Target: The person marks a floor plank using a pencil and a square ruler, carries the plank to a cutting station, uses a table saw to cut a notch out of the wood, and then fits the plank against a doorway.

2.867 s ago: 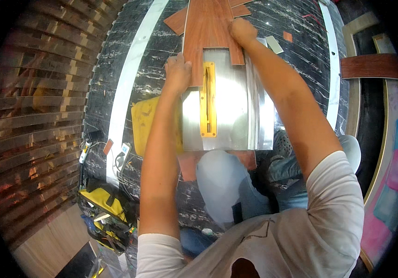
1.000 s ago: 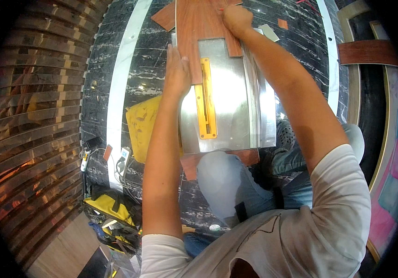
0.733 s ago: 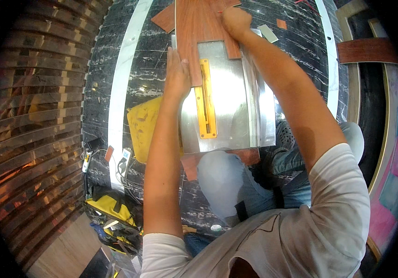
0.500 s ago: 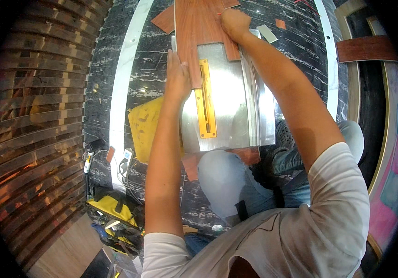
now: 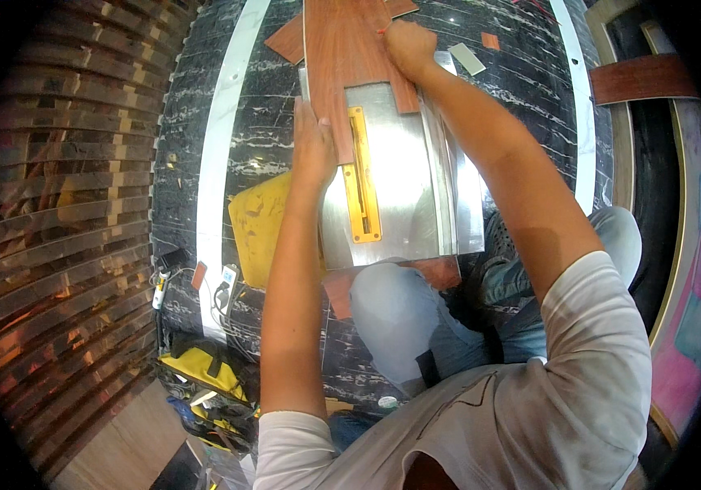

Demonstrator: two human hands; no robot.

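Note:
A reddish-brown wood-look plank (image 5: 326,57) with a stepped, notched near end lies over the bare metal top (image 5: 404,180) of a machine, which has a long yellow slotted insert (image 5: 364,200). At the plank's left edge is my left hand (image 5: 314,147), its thumb over the near strip and its fingers stretched along the side; their undersides are hidden. My right hand (image 5: 410,49) is closed in a fist at the plank's right edge. A small red tip pokes out of that fist over the plank; the rest of it is hidden.
Plank offcuts (image 5: 285,39) lie on the dark marbled floor beyond. A yellow panel (image 5: 261,224) stands left of the metal top. Further left are a power strip (image 5: 226,286) with cords and a black-and-yellow tool bag (image 5: 207,367). My bent knee (image 5: 383,310) is close to the machine's near edge.
The plank has slid slightly toward me over the metal top, its near end now lower beside the yellow insert. Both hands have moved a little with it.

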